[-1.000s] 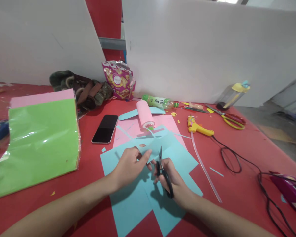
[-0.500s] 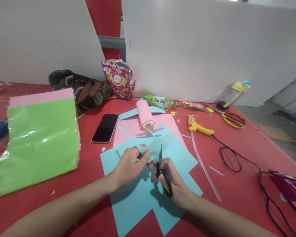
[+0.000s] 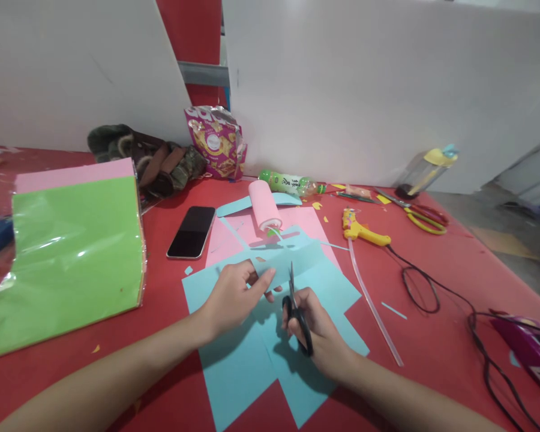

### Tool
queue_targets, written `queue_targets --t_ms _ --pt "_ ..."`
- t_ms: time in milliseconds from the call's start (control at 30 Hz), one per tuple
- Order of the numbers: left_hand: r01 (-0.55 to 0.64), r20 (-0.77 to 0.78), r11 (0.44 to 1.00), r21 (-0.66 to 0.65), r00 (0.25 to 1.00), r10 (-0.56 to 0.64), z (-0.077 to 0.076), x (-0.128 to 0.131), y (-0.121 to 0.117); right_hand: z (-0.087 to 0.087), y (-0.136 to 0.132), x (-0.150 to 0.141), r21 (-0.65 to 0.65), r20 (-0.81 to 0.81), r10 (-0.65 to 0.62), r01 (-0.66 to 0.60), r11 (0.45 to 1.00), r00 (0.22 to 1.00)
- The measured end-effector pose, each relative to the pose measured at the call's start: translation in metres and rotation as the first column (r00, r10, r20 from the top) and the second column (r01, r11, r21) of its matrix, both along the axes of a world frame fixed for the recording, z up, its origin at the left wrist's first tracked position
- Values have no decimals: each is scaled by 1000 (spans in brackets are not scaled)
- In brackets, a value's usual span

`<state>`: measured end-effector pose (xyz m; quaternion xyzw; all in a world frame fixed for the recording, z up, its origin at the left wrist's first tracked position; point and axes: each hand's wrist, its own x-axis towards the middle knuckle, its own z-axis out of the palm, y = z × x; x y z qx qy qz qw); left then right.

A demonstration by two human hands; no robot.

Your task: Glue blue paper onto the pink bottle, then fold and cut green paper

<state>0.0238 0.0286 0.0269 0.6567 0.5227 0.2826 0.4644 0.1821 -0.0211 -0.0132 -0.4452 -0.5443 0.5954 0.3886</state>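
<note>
Cutting blue paper on the red counter [image 3: 432, 264].

My left hand [image 3: 231, 297] pinches a blue strip [image 3: 283, 264]; my right hand [image 3: 317, 333] is closed on the black scissors [image 3: 297, 309], blades up into the strip, over the blue sheets [image 3: 247, 360]. Around them: a phone [image 3: 191, 232], a pink roll [image 3: 263, 206], a green bottle [image 3: 288, 182], a glue gun [image 3: 360, 231] with its cord [image 3: 420, 288], a green sheet pack [image 3: 72, 252], and other scissors [image 3: 420, 216]. Since a second ago the strip sits a little higher; both hands have barely shifted.
</note>
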Motion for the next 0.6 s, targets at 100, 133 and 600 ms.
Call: queue_targets --t_ms 100,133,600 --pt "-8 -37 1000 30 999 9 4 -1 1 -1 0 0 -6 -10 6 -6 1000 1000" --pt "-11 -46 999 41 999 13 5 -1 1 -2 0 0 -7 -12 7 -7 1000 1000" --pt "-51 1 995 81 999 51 10 -2 4 -9 -2 -1 -37 -27 8 -9 999 1000"
